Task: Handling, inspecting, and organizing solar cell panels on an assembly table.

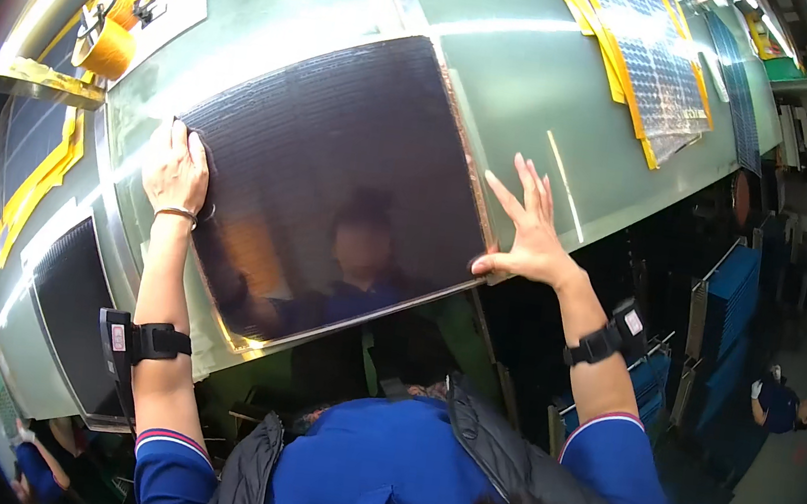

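A large dark solar panel (350, 195) with a glossy surface lies flat on the pale green glass-like tabletop (505, 83) in front of me. Its near edge reaches out to the table's front edge. My left hand (177, 172) rests at the panel's left edge, fingers stretched forward and fingertips touching near its far left part. At the right edge my right hand (527, 232) is spread wide, its thumb on the near right corner and its other fingers off the panel. A thin pale strip (565, 186) lies on the tabletop just right of that hand.
Blue gridded solar sheets with yellow borders (639, 54) lie at the far right. Orange tape rolls (106, 47) stand at the far left. Another dark panel (75, 297) lies left of my arm. Blue racks (729, 292) stand right; a person (780, 404) is beyond them.
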`<state>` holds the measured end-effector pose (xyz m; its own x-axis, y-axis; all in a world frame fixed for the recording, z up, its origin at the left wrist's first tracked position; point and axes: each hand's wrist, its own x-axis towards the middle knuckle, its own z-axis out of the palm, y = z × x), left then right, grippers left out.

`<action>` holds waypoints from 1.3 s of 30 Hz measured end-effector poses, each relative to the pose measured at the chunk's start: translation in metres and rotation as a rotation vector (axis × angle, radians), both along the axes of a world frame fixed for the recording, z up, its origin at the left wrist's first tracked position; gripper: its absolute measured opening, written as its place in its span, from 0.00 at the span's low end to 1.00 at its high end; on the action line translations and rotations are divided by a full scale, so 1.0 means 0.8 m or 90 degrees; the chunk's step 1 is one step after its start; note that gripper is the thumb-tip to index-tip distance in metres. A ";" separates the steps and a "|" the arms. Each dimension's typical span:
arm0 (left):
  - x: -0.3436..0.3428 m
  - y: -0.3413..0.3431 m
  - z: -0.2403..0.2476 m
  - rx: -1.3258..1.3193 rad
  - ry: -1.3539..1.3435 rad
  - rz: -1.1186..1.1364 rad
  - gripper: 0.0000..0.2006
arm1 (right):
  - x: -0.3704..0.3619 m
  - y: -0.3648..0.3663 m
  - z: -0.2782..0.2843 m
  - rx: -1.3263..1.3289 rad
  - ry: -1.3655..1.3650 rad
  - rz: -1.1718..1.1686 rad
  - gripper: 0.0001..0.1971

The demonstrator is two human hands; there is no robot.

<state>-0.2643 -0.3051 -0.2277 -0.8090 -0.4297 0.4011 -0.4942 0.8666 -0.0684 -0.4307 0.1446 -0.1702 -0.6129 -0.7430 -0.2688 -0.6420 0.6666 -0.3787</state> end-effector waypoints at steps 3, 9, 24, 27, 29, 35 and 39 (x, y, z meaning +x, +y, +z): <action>-0.003 0.003 -0.002 0.038 -0.064 0.074 0.18 | 0.015 0.031 -0.003 -0.100 0.000 -0.003 0.53; 0.001 0.003 -0.005 0.095 -0.237 0.164 0.24 | 0.038 0.028 0.000 -0.186 0.118 0.170 0.29; 0.207 0.203 0.057 0.283 -0.190 -0.003 0.36 | -0.059 -0.130 -0.021 -0.246 0.274 0.125 0.33; 0.271 0.213 0.057 0.343 -0.107 -0.097 0.45 | -0.018 -0.108 0.002 -0.234 0.168 0.158 0.38; 0.299 0.209 0.060 0.363 -0.114 -0.107 0.51 | 0.016 -0.071 0.038 -0.121 0.050 0.221 0.42; 0.311 0.206 0.068 0.377 -0.191 -0.102 0.56 | 0.100 0.023 0.047 -0.168 0.192 0.532 0.36; 0.352 0.178 0.059 0.412 0.026 -0.077 0.42 | 0.067 -0.004 0.002 -0.464 0.282 0.553 0.19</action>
<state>0.0176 -0.1624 -0.1805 -0.8562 -0.5018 0.1229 -0.3826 0.7757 0.5020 -0.3772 0.1412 -0.1686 0.2311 -0.8410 0.4893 -0.9374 -0.3271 -0.1195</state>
